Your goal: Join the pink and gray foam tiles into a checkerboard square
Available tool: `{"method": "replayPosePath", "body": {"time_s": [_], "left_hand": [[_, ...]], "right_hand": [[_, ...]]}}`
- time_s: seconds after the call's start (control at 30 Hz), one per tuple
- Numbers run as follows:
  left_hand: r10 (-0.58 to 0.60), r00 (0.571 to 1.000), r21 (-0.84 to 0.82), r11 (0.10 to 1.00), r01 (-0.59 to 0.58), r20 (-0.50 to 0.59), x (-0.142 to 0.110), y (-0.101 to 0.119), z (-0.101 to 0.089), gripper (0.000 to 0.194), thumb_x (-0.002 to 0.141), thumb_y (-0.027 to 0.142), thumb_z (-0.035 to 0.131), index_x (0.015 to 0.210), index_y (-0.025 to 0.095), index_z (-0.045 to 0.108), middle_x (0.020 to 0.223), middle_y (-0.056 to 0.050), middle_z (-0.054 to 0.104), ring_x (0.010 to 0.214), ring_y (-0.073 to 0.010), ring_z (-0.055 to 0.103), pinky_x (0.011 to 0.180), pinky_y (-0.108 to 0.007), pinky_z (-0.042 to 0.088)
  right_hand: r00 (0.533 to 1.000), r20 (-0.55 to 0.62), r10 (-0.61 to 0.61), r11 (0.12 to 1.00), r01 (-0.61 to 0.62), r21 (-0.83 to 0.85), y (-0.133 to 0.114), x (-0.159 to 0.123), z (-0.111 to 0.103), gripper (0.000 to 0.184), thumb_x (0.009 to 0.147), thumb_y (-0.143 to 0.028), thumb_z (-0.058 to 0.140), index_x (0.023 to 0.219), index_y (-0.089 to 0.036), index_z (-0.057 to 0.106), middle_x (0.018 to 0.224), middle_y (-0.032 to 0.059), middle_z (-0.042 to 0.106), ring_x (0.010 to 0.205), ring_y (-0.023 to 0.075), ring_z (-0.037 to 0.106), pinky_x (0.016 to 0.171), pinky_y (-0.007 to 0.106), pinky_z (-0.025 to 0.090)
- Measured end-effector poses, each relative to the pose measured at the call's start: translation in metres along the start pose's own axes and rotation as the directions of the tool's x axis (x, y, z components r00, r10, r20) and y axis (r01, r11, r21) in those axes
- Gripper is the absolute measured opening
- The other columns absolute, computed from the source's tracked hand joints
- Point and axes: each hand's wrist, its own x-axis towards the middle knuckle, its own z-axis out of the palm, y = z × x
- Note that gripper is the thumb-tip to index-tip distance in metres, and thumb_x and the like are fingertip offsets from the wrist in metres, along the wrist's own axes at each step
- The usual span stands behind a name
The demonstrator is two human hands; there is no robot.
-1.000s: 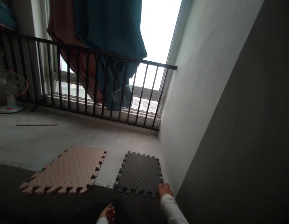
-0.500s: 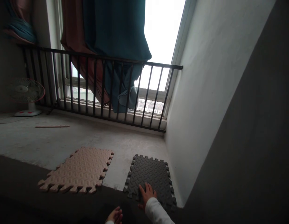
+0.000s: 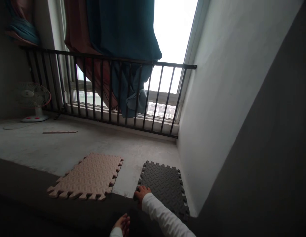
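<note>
A dark grey foam puzzle mat (image 3: 165, 181) with a ridged pattern and toothed edges lies on the floor beside the wall. My right hand (image 3: 143, 192), in a white sleeve, is at its near left corner, fingers bent and closed over the edge; the fingertips' undersides are hidden. Lower down, at the bottom of the view, my left hand (image 3: 122, 223) hangs with loosely stretched fingers and holds nothing. To the left, apart from the dark mat, a beige foam puzzle mat (image 3: 91, 176) lies flat.
A black railing (image 3: 113, 59) runs before the window, with blue and pink curtains (image 3: 123, 29) hanging there. A white fan (image 3: 35, 100) stands at the far left. Nearer, a thin pinkish strip (image 3: 60, 132) lies on the floor. The white wall (image 3: 217, 98) rises on the right.
My right hand has slid left from the dark mat's surface to its left corner, and its fingers have bent. My left hand has hardly moved. The view has shifted slightly.
</note>
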Motion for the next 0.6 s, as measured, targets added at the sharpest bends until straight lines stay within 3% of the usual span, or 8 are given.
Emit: {"method": "replayPosePath", "body": {"time_s": [0.13,0.37,0.6], "left_hand": [[-0.030,0.998,-0.083,0.996,0.025,-0.058,-0.010,0.001,0.003,0.009,0.067,0.021,0.046,0.075,0.024,0.050,0.069,0.001,0.058,0.054,-0.0111,0.053,0.051,-0.022,0.035],[0.004,0.998,-0.024,1.000,-0.005,-0.069,-0.018,-0.004,0.007,0.010,0.064,0.019,0.048,0.073,0.024,0.051,0.066,0.000,0.058,0.058,-0.0126,0.055,0.055,-0.024,0.035],[0.015,0.998,0.033,0.999,-0.013,-0.057,-0.027,0.000,0.009,0.011,0.064,0.019,0.049,0.073,0.023,0.053,0.069,-0.001,0.060,0.067,-0.0142,0.058,0.058,-0.024,0.037]], "right_hand": [[0.999,-0.026,0.019,1.000,-0.019,0.007,0.002,0.000,-0.001,0.055,0.059,-0.032,0.061,0.113,-0.029,0.049,0.130,0.0110,0.036,0.117,0.0299,0.033,0.086,0.053,0.032],[0.990,-0.136,0.022,1.000,-0.021,0.008,0.027,-0.026,0.004,0.052,0.060,-0.039,0.061,0.110,-0.032,0.049,0.128,0.0071,0.038,0.114,0.0274,0.036,0.085,0.050,0.032],[0.988,-0.129,0.087,0.995,-0.081,0.053,0.032,-0.032,-0.001,0.050,0.063,-0.047,0.059,0.110,-0.036,0.049,0.130,0.0067,0.037,0.117,0.0269,0.032,0.087,0.051,0.028]]}}
